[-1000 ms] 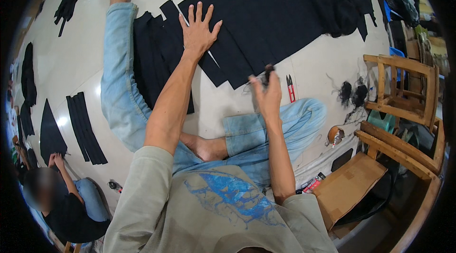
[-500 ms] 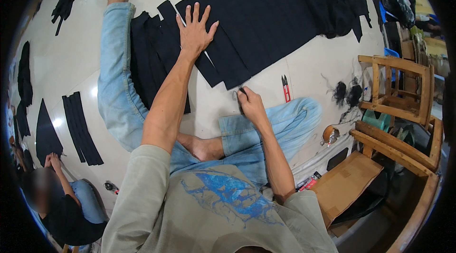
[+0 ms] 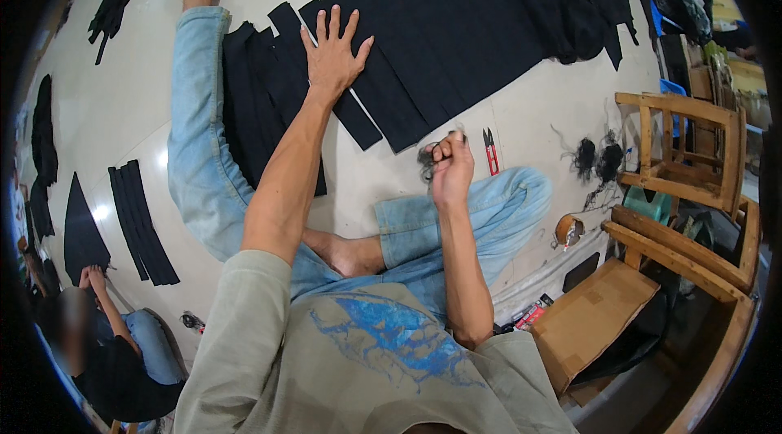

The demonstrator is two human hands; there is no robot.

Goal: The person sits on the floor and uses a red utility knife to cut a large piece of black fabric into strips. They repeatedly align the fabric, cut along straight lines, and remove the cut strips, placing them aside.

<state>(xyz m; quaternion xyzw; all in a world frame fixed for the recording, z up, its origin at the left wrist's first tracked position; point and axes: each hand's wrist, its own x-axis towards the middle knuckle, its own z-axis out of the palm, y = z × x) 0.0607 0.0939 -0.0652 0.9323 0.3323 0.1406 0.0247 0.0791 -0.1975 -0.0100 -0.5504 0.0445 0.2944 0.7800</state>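
Observation:
My left hand [image 3: 333,63] lies flat with its fingers spread on the black cloth, over the edge where a narrow cut strip [image 3: 357,120] lies beside the large black fabric piece [image 3: 464,30]. A thin gap of pale floor shows between the strip and the piece. My right hand [image 3: 453,169] is raised off the cloth's near corner, fingers curled round a wispy tuft of black thread [image 3: 425,162]. Just right of that hand, red-handled thread snips [image 3: 491,152] rest on the floor. More black cloth pieces [image 3: 252,100] lie left of my left forearm.
Loose thread clumps [image 3: 607,163], a tape roll [image 3: 568,229], a wooden stool frame [image 3: 680,149] and a cardboard piece [image 3: 599,316] stand or lie to the right. At the lower left another person [image 3: 122,361] handles a black cloth piece [image 3: 81,230]. My legs flank the cloth.
My right hand has moved up and right from the cloth's near corner and turned, with the thread tuft in it. A notch at that corner is gone. The left hand stays put.

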